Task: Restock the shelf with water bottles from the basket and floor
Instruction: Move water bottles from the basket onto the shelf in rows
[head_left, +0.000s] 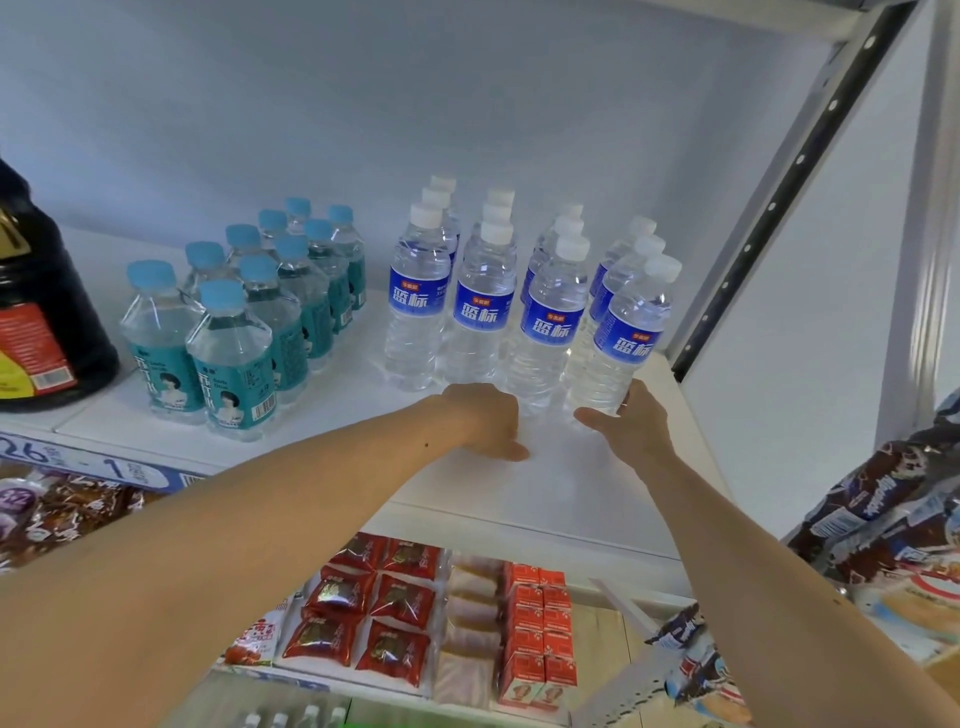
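Observation:
Four rows of clear water bottles with blue labels and white caps (483, 306) stand on the white shelf (561, 483). My right hand (631, 423) cups the base of the front bottle of the rightmost row (623, 338), thumb in front and fingers on its right side. My left hand (488, 421) rests on the shelf just in front of the second and third rows (545, 332), back of the hand up, thumb out to the right. Its fingers are hidden under the knuckles.
Left of these stand several smaller teal-label bottles with light blue caps (234, 358) and a large dark jug (41, 306). A perforated shelf post (769, 208) rises at the right. Snack packs (384, 613) fill the shelf below, and bagged goods (893, 514) hang at right.

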